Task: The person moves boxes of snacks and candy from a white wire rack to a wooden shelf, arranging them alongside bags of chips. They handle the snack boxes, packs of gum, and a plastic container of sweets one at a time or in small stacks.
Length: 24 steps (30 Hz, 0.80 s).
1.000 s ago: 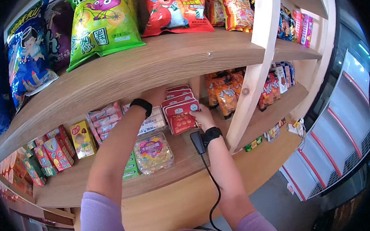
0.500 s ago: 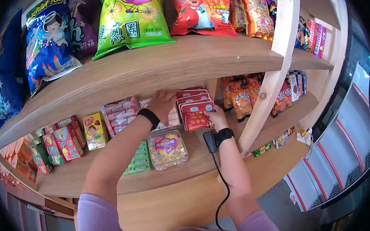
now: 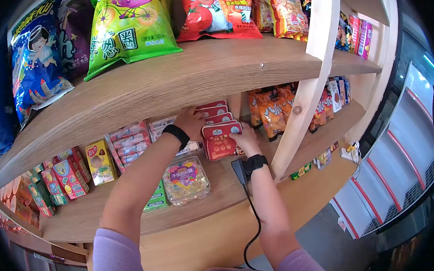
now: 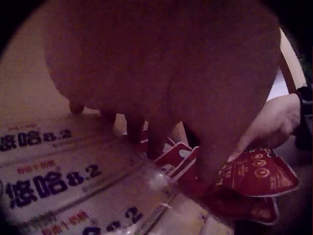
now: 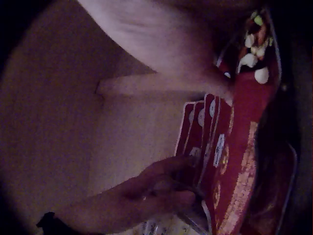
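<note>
A row of red snack pouches [image 3: 218,139] stands on the lower shelf, one behind another. My right hand [image 3: 247,140] pinches the front pouch at its right edge, thumb on its face. From the other side my left hand [image 3: 190,124] touches the pouches' left edges with its fingers, seen pointing down in the left wrist view. Beside that hand lie white candy packs [image 4: 54,188] with blue lettering, partly covered by it. The right wrist view shows the pouches' edges [image 5: 210,132] fanned, with the left hand [image 5: 146,196] against them.
A clear tub of wrapped candy [image 3: 186,181] sits in front of the white packs, by green packs [image 3: 156,198]. Orange bags [image 3: 272,112] stand right of the pouches, near a wooden post [image 3: 300,108]. The upper shelf [image 3: 174,81] overhangs close above both hands.
My left hand has come out from the back, passed over the white packs, and moved right onto the pouches' left edges. The right hand keeps its hold on the front pouch.
</note>
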Available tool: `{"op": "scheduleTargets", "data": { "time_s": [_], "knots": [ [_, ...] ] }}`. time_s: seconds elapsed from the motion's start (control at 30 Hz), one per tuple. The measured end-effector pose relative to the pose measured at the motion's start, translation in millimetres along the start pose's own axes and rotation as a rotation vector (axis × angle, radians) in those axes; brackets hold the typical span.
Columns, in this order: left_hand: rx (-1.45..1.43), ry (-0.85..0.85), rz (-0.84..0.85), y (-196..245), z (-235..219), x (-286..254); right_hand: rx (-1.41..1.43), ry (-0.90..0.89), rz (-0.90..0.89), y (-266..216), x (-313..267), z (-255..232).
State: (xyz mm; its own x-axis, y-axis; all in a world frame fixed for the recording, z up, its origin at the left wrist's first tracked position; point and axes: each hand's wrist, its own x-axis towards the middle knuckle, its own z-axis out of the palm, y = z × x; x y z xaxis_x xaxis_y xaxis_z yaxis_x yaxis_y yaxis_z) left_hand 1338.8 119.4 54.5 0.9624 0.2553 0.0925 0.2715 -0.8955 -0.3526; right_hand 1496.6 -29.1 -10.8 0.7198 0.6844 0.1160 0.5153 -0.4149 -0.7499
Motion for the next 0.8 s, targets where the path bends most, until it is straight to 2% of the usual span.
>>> {"op": "scheduleTargets", "data": {
  "time_s": [0.03,0.1,0.13,0.17,0.3,0.37,0.4,0.47,0.5,0.57,0.67,0.8],
  "knots": [
    [0.033,-0.012,-0.007,1.8,2.2,-0.8,-0.001,0.001,0.001,-10.1,-14.0,-7.0],
    [0.063,-0.023,-0.016,4.3,-1.6,-2.7,-0.177,-0.012,-0.049,-22.3,-42.3,-15.2],
    [0.111,-0.072,-0.014,7.3,-8.8,-5.6,-0.226,-0.057,-0.146,-22.7,-50.6,-16.1],
    [0.158,-0.124,-0.011,10.9,-13.2,-9.0,-0.230,-0.062,-0.146,-24.2,-57.2,-17.1],
    [0.166,-0.143,-0.016,10.8,-7.9,-7.0,-0.343,-0.114,-0.135,-27.6,-69.6,-21.3],
    [0.006,0.037,0.057,8.6,-1.9,-8.5,-0.261,-0.275,-0.150,-21.7,-69.8,-26.7],
    [0.007,0.039,0.057,11.2,-9.7,-10.6,-0.261,-0.274,-0.150,-22.2,-72.8,-27.4],
    [-0.033,-0.165,0.127,17.8,-25.0,-13.8,-0.351,-0.275,-0.358,-22.9,-79.9,-28.7],
    [-0.034,-0.166,0.130,20.1,-24.7,-14.1,-0.351,-0.276,-0.355,-25.7,-83.7,-31.8],
    [-0.009,-0.308,0.126,24.6,-24.4,-14.9,-0.354,-0.549,-0.412,-31.5,-89.4,-38.7],
    [-0.059,-0.373,0.114,28.0,-30.8,-17.8,-0.327,-0.581,-0.475,-8.4,-79.5,-28.1],
    [-0.094,-0.374,0.100,26.8,-24.2,-19.3,-0.292,-0.581,-0.503,-8.7,-85.7,-36.5]
  ]
}}
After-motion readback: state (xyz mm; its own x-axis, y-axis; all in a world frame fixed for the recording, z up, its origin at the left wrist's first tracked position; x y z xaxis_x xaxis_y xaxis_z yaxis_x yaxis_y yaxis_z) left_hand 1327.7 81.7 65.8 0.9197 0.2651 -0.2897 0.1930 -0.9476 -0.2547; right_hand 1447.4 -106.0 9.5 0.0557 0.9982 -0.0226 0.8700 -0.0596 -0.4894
